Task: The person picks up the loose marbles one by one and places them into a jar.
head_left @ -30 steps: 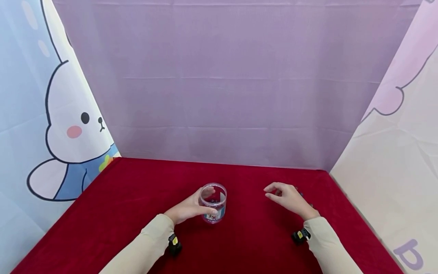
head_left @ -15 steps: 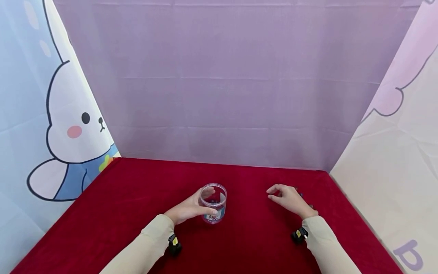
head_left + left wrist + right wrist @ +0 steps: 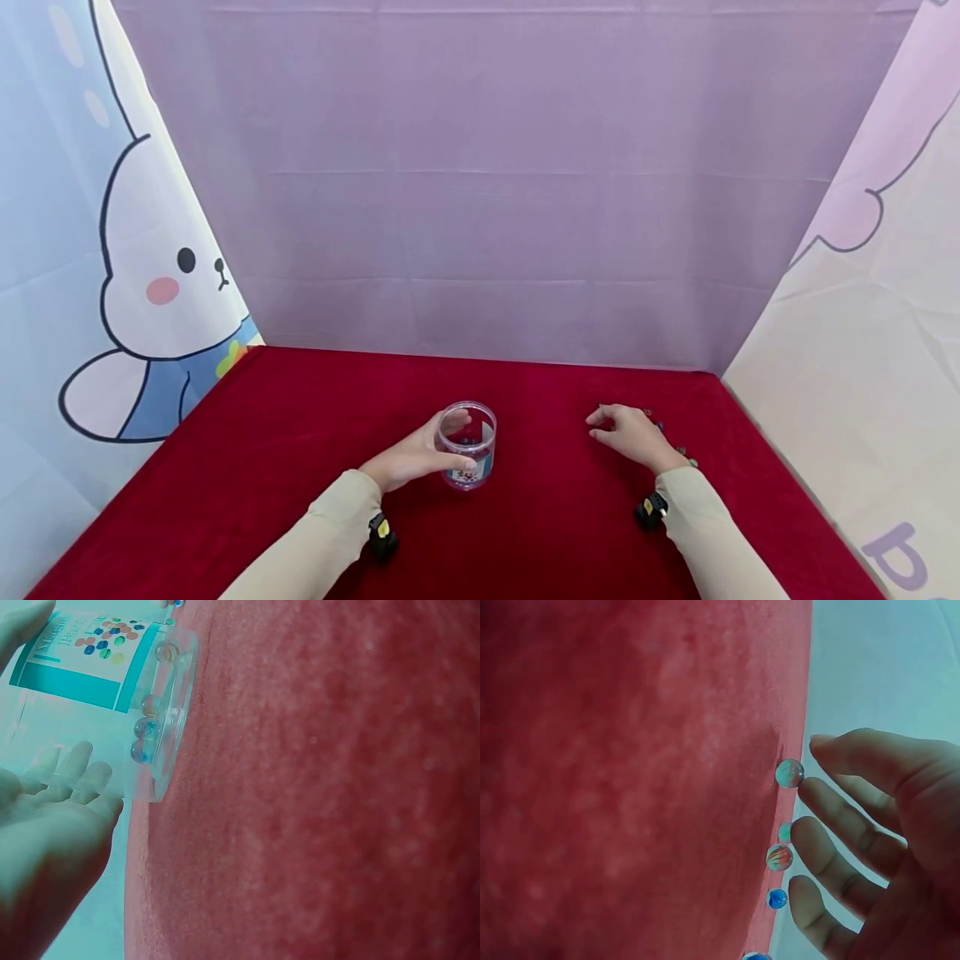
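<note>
The left hand [image 3: 408,457] grips the jar [image 3: 482,443] round its side, thumb across the front; the jar stands upright near the middle of the red-covered bench [image 3: 352,387], a few marbles [image 3: 146,729] lying in its bottom. Well apart on the right, the right hand [image 3: 632,435] hovers with fingers loosely bent, apparently grasping nothing, thumb and fingertip close to a marble [image 3: 790,772] on the bench, others [image 3: 779,857] strung out beside it. Beyond hangs a purple curtain [image 3: 480,192]. Those loose marbles are smooth and round, so a clumsy fingertip or brushing wrist could well set one rolling, perhaps off the bench. Against a second ago, the right hand has shifted slightly rightward and a green marble [image 3: 693,462] shows by its wrist; left hand and jar look unmoved.
</note>
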Demonstrator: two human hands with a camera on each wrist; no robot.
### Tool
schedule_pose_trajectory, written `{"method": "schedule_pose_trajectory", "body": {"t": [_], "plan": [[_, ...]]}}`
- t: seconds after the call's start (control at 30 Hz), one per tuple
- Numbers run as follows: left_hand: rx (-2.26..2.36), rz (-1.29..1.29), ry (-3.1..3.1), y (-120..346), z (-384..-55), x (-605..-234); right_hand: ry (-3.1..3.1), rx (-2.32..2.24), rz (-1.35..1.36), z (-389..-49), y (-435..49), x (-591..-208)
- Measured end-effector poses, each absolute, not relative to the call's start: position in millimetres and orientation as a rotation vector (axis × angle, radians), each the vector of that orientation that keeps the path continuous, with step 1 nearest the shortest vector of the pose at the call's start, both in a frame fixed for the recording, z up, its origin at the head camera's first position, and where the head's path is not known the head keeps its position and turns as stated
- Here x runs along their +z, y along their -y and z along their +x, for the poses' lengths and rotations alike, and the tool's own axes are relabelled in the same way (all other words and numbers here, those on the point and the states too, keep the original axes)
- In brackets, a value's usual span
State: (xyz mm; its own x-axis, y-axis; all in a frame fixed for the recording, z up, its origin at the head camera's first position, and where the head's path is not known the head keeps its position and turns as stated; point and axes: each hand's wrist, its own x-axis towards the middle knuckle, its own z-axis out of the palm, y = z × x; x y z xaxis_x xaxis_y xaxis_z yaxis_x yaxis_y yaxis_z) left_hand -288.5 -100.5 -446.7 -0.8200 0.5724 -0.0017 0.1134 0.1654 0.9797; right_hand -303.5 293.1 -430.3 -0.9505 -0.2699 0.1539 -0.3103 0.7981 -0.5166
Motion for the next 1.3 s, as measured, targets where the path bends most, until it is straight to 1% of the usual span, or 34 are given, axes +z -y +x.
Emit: {"method": "schedule_pose_trajectory", "body": {"t": [0.23,0.5,1.3], "plan": [[1.692,0.646,-2.088,99.8,-288.0,-446.1,2.934,0.782,0.504,-303.0,-290.3,-426.9],[1.699,0.648,-2.075,98.9,-288.4,-447.1,3.028,0.731,0.437,-305.4,-288.5,-426.7],[1.693,0.641,-2.088,97.8,-287.8,-445.5,3.026,0.689,0.386,-304.4,-289.7,-426.2]]}}
